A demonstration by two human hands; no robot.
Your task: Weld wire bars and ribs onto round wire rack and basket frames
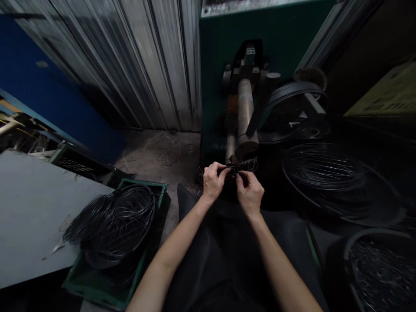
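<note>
1. The left hand pinches a dark wire piece between thumb and fingers; the right hand is closed on it too, thumb against forefinger.
2. That piece sits just at the lower ends of the metal cylinders jutting from the front of a green machine; whether it touches them I cannot tell.
3. A dark cloth covers the lap below the forearms.
4. On the left, a green crate stands with its near end bare; wire rounds heap up toward its far edge and spill past its left edge, over the right edge of a pale board.
5. The concrete floor carries a few loose wire rings near the foot of a corrugated metal wall; a blue panel slants in on the left.
6. Right of the machine hangs a wire coil. Nearer, a round tray holds more wire toward its far edge, and a tub contains small metal bits.
7. The light is dim, and the right side falls into shadow.
</note>
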